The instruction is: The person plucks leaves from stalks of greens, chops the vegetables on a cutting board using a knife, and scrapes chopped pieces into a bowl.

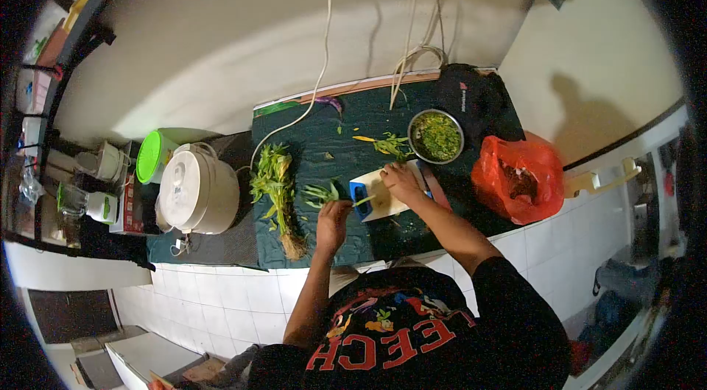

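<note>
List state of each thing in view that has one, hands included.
Left hand: closed on a leafy stem
Right hand: over cutting board, grip unclear
Metal bowl: uncovered, holding chopped greens
Red bag: open
Rice cooker: lid shut
Green-lidded tub: lid on
Leafy bundle: lying down, roots attached

Bowl (462, 141) shiny mtl., bag (545, 185) glossy, crinkled plast.

Lone head camera, wide round-edged view.
Looks forward, down over wearer's shirt (434, 320) to nearby worktop (313, 147); wall (243, 58) beyond.
</note>
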